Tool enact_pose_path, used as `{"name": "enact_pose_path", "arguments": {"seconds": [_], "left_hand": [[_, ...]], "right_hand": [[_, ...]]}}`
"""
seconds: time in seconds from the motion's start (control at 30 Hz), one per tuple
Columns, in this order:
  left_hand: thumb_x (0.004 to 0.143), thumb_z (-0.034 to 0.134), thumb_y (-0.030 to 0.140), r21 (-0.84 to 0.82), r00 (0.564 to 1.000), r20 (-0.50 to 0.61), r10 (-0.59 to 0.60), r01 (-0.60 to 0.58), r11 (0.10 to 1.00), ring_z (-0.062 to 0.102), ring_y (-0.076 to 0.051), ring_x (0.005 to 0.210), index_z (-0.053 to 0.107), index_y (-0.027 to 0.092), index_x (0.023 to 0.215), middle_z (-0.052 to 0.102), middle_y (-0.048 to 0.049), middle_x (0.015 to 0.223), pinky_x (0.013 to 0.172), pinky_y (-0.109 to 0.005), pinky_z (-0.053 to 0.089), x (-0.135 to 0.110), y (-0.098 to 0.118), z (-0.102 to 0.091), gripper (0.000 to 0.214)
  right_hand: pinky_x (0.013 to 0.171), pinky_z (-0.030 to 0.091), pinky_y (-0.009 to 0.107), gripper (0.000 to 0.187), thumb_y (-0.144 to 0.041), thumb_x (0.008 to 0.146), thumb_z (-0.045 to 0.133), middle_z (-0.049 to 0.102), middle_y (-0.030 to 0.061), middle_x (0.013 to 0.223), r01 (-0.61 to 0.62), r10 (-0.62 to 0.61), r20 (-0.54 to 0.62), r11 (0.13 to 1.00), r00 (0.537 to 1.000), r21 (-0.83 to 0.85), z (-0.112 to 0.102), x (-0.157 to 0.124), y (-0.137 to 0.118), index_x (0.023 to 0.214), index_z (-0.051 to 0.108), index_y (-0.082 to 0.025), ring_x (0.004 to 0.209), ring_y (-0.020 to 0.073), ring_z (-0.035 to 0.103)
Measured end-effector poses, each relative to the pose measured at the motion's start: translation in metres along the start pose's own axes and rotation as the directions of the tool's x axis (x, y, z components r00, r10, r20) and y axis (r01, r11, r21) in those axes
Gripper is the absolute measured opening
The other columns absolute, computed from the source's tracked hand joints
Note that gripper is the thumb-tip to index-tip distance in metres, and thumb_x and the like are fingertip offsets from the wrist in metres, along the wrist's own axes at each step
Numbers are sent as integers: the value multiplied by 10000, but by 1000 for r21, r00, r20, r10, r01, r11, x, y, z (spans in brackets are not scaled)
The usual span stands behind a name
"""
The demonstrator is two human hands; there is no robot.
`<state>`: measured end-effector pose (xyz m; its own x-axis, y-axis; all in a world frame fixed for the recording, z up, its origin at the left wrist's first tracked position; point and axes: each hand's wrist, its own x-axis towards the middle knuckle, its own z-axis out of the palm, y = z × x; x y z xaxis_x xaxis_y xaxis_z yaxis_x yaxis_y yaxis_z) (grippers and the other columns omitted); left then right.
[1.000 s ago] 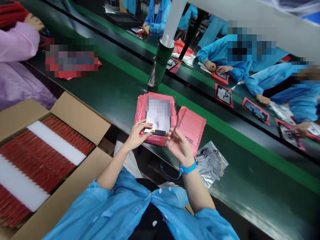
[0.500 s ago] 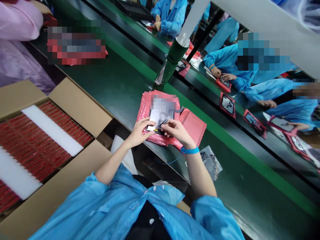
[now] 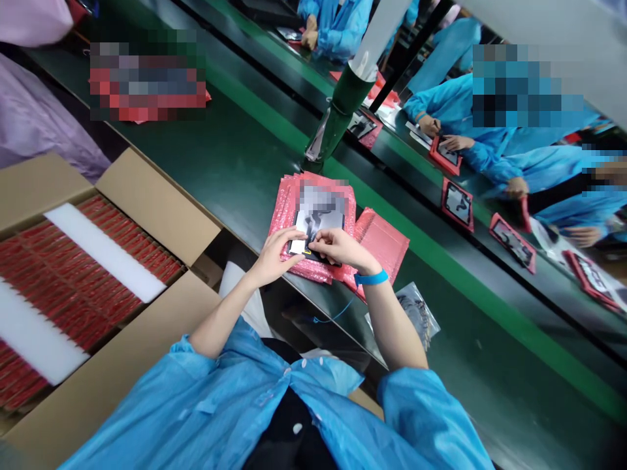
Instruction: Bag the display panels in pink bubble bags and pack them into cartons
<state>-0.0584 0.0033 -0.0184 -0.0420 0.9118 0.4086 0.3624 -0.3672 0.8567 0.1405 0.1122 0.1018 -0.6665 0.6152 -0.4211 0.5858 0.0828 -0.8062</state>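
A flat silver display panel (image 3: 333,219) with a dark lower edge lies on a stack of pink bubble bags (image 3: 280,219). My left hand (image 3: 277,256) grips the panel's near left corner, fingers on its face and thumb along the lower edge. A black flex cable (image 3: 312,225) bends across the silver face. Its lower end meets the fingertips of my right hand (image 3: 340,248), closed in a pinch over the panel's near edge. The fingers hide the exact end of the cable. A blue wrist strap (image 3: 371,277) circles my right wrist.
More pink bubble bags (image 3: 386,245) lie right of the stack, near a clear bag of dark parts (image 3: 416,310). An open carton (image 3: 161,356) of red packs stands left. A green-wrapped post (image 3: 337,114) rises behind the stack. Co-workers in blue sit across the dark green bench (image 3: 235,173).
My right hand has shifted slightly left along the panel's near edge. The cable, blurred before, now shows as a bent strip on the panel. My left hand stays at its corner.
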Motion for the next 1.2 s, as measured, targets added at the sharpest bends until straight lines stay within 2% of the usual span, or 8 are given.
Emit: {"name": "enact_pose_path", "arguments": {"seconds": [0.23, 0.53, 1.07, 1.2], "left_hand": [[1033, 749, 404, -9, 1000, 2, -2, 2, 1000, 533, -313, 1563, 650, 314, 1464, 721, -78, 1488, 1318, -551, 384, 0, -2, 1, 451], [1023, 755, 407, -5, 1000, 2, -8, 8, 1000, 539, -315, 1561, 664, 309, 1456, 722, -84, 1484, 1329, -546, 386, 0, -2, 1, 453], [1027, 750, 426, -10, 1000, 3, -10, 11, 1000, 540, -312, 1560, 654, 309, 1475, 726, -87, 1477, 1331, -532, 382, 0, -3, 1, 473], [1039, 730, 435, 33, 1000, 17, 12, -13, 999, 524, -314, 1571, 593, 310, 1548, 639, -98, 1605, 1334, -527, 373, 2, 2, -2, 541]], "right_hand": [[416, 344, 230, 447, -614, 919, 812, 590, -50, 587, -1, 1, 55, 1000, 998, 12, -7, 0, 0, 838, 630, -214, 455, 91, 469], [403, 334, 230, 372, -529, 939, 799, 622, -36, 610, 2, -2, 3, 999, 1000, -50, -1, 1, -4, 835, 649, -204, 440, 92, 502], [437, 332, 241, 298, -444, 974, 746, 653, -23, 635, 5, -7, -17, 994, 1000, -111, 3, 1, -1, 834, 638, -204, 471, 102, 532], [465, 353, 249, 295, -425, 972, 741, 650, -19, 600, -17, 9, -52, 989, 999, -146, 5, 1, -2, 811, 623, -207, 470, 115, 546]]}}
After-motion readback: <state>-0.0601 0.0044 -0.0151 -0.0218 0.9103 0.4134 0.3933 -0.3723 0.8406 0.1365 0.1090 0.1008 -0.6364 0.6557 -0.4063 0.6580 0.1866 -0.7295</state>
